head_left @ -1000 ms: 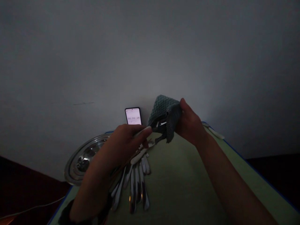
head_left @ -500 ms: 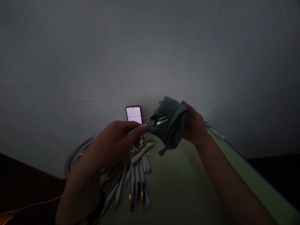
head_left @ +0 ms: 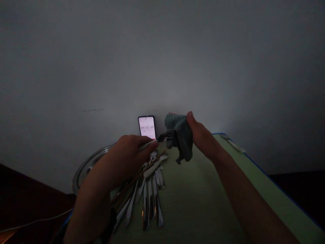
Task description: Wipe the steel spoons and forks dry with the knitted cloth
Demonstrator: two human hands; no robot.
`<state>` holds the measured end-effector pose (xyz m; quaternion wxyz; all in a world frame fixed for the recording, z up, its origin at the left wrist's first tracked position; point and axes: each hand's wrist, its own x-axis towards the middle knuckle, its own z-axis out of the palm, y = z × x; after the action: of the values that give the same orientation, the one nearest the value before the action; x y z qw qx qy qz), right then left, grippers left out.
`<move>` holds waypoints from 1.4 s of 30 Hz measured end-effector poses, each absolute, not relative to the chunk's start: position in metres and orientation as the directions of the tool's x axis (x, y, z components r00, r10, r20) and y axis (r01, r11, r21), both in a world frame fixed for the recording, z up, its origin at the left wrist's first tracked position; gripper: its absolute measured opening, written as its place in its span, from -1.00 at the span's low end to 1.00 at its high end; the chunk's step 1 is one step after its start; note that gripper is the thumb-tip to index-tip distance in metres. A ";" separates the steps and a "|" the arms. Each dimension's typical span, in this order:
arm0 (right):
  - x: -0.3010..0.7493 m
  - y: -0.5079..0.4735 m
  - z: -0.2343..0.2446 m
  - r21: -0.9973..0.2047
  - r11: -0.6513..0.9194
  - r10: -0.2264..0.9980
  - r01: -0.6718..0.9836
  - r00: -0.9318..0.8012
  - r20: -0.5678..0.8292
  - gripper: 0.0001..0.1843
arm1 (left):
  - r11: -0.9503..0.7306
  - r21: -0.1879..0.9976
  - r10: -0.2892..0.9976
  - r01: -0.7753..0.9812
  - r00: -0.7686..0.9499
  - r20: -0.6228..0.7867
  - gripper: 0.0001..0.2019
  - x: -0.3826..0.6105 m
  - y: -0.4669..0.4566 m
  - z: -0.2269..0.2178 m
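Metal showed at the neck of a white-handled fork (head_left: pixel 163 136), which was held up in mid-air over the worktop (head_left: pixel 198 200), its head pressed against or partly wrapped in a grey-green cloth (head_left: pixel 186 139). Just off the fork toward 8 o'clock, the left hand (head_left: pixel 133 149) was closed on the handle, thumb and forefinger pinching it near the neck. At 3 o'clock, the right hand (head_left: pixel 203 137) gripped the bunched cloth, thumb along its near side, while a loose corner hung down toward 6 o'clock.

By appearances this one fork was partway through a wipe: cloth and metal met, and neither had been let go. How much of it was dry or clean could not be told in the dim light.

Farther out, toward 7 o'clock, lay a fanned pile of cutlery (head_left: pixel 149 196), with thin brown sticks (head_left: pixel 132 180) and a white-handled utensil (head_left: pixel 152 168) across it. Well apart, at 3 o'clock near the blue edge, lay a single pale-handled utensil (head_left: pixel 236 146). Whether either lot was finished or waiting, nothing showed for certain.

At 8 o'clock stood a metal dish (head_left: pixel 77 178), partly hidden by the left forearm. At 10 o'clock, a phone (head_left: pixel 147 127) stood upright by the wall (head_left: pixel 162 61), reading 00:02:29.
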<state>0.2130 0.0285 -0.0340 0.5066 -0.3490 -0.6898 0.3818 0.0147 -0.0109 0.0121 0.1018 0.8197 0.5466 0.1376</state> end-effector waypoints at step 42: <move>0.218 0.012 -0.027 -0.404 0.751 0.659 0.523 -0.631 0.408 -0.57 | -0.307 0.707 0.892 0.637 0.452 -0.020 -0.63 0.001 0.007 0.000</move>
<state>0.2184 0.0124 -0.0266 0.2742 -0.3305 -0.8945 0.1244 0.0011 0.0075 -0.0003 0.3308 0.7852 0.4868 0.1925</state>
